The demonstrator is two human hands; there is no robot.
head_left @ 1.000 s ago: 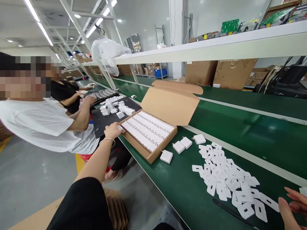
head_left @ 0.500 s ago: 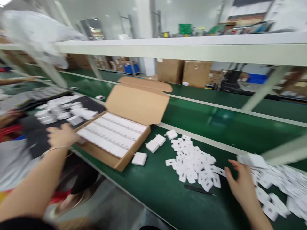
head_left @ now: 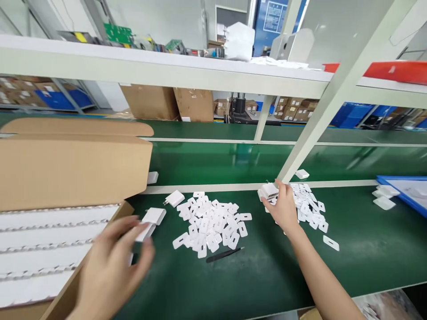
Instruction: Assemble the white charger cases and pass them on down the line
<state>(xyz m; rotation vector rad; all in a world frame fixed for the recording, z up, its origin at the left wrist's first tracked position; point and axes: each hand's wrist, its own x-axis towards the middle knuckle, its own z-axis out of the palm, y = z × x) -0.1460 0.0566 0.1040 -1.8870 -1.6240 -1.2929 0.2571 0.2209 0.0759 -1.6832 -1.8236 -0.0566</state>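
In the head view, your right hand (head_left: 284, 210) reaches to the far side of the green bench, with its thumb and fingers around a white block (head_left: 266, 191) beside the foot of the slanted post (head_left: 310, 120). You have the thumb at the block's near side and a finger at its right; whether they press on it, you cannot tell from here. A small prong seems to show at its far edge, so that end points away from you. Its long axis is hard to read, because your fingers cover its right part. The block looks glossy, plain white and boxy.

Your left hand (head_left: 106, 266) is blurred, its thumb held apart from curled fingers, with nothing seen between them. It hangs over the right edge of the open carton (head_left: 80, 253), where white rows run left to right. Just beyond your fingers sits a pair of blocks (head_left: 155, 216). Farther off, a single block (head_left: 175, 198) points its prongs left and slightly toward you.

Between your hands spreads a heap of slotted white cards (head_left: 210, 222), flat and round-cornered, lying at many angles. At its near side lie black tweezers (head_left: 223, 255), their long axis slanting from near left to far right, tip to the right.
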